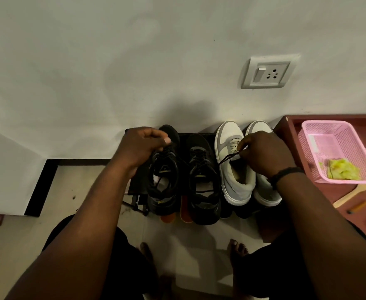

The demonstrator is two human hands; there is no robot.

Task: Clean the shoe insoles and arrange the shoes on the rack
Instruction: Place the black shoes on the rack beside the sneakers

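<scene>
Against the wall stands a low black rack (135, 199) with two pairs on top. My left hand (142, 148) pinches a lace over the toe end of the left black shoe (162, 187). Its mate, the right black shoe (201, 187), stands beside it. Over the tongue of the left grey-and-white sneaker (234, 180), my right hand (262, 154) pinches the end of a dark lace (227, 158). This hand partly hides the right sneaker (264, 191). Two orange insoles (185, 213) poke out from the tier below.
At the right, a maroon table (294, 126) holds a pink basket (337, 135) with a yellow cloth (342, 172), a wooden stick, a pencil and a cable. A wall socket (268, 72) is above the shoes. My bare feet (238, 250) rest on the tiled floor.
</scene>
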